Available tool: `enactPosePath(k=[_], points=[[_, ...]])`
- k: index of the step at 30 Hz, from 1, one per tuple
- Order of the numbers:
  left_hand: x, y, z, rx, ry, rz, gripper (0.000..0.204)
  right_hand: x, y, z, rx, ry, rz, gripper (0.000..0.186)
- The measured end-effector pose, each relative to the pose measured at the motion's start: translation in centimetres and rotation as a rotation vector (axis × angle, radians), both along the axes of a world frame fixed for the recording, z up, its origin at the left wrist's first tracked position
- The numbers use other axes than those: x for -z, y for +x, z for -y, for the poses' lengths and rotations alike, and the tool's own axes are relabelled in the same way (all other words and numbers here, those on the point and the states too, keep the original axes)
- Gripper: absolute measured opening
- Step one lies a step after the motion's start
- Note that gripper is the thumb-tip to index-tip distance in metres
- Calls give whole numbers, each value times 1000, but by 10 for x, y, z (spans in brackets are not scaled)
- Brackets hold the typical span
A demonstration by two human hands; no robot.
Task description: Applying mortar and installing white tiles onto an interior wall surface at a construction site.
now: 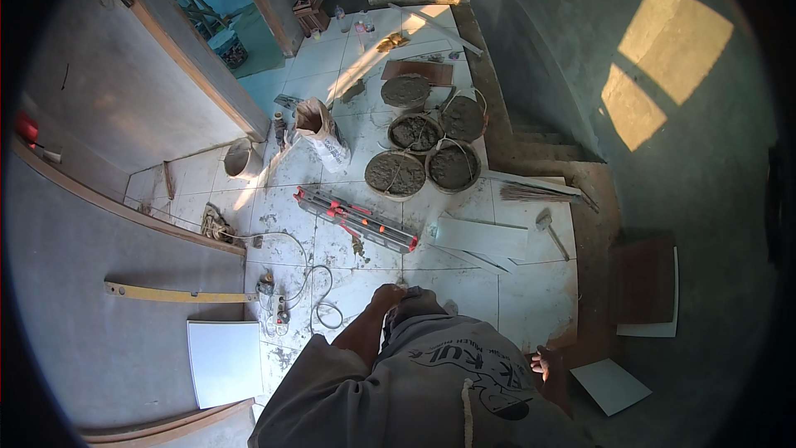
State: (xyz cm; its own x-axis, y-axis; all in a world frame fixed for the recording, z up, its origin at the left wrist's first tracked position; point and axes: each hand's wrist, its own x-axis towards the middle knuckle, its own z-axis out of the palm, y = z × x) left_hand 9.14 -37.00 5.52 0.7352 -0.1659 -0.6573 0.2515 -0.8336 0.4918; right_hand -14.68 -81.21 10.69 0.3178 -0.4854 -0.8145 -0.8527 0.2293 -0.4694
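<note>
Mortar stands filled in five buckets (454, 190), but the tile cutter (356, 220) lies idle ahead of me and the white tile (612, 386) near my right hand (543, 362) is loose, so I judge work outstanding. That hand is half-open, seemingly empty; my left hand (388, 294) is curled (contents hidden, cannot tell).

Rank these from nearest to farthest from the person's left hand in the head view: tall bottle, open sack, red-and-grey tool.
1. Red-and-grey tool: ahead of the left hand and slightly left.
2. Open sack: beyond the tool, farther left.
3. Tall bottle: farthest, toward the far end of the tiled floor.
</note>
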Motion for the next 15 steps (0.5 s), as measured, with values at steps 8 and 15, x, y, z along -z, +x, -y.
enactPosePath(k=[8,15], points=[[-12,1,4,-42,-63,54,45,-17,11,-10,13,5,-33,22],[-45,6,13,243,16,77,29,-8,2,-5,41,62,7,23]])
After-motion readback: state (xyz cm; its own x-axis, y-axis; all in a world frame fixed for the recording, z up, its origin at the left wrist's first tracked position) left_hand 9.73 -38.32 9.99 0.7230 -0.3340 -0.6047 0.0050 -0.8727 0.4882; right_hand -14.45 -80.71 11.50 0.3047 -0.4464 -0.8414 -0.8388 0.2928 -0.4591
